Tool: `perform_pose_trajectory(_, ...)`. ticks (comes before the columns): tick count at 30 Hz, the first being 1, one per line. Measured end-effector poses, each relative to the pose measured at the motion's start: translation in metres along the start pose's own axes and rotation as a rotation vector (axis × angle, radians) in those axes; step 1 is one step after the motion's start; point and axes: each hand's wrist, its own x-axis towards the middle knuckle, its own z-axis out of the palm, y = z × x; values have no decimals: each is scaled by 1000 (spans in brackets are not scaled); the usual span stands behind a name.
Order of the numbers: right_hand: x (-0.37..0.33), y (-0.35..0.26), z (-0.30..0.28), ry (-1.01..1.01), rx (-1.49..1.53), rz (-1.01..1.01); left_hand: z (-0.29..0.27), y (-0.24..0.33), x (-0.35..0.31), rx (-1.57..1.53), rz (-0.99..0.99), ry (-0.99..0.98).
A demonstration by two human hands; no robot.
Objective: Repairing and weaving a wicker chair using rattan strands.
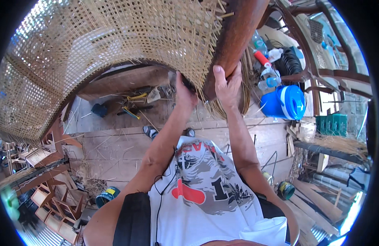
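Observation:
A large dark-brown wooden furniture frame (pixel 237 35) with woven cane webbing (pixel 128 35) leans across the upper left and middle. Loose cane ends stick out along the straight rail, and the lower edge of the frame curves. My right hand (pixel 228 87) wraps round the lower end of the thick rail, thumb on the near face, fingers at its right side. Close by, my left hand (pixel 185 92) grips the frame's lower corner, where cane and curved edge meet the rail; its fingers are partly hidden behind the wood.
Pliers (pixel 131 112) and other hand tools lie on the plank floor beyond my left forearm. On the right stand a blue bucket (pixel 283 102), a clear bottle (pixel 259 43), coiled cane (pixel 246 94) and a wooden chair frame (pixel 310 74). Green tins (pixel 108 197) flank me.

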Motion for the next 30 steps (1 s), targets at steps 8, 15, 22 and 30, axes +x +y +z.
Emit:
perform_pose_trajectory(8,70,-13,-36,25,-67,-52,87,-39,30,145,40,-4)
perform_pose_trajectory(15,63,-16,-80,-12,-68,-15,-25,3,-11,758,-49,261)
perform_pose_trajectory(22,24,14,-40,20,-46,112,-127,149,-279,1098,189,788)
perform_pose_trajectory(30,-38,60,0,5,-216,-45,-278,283,-539,745,332,1291)
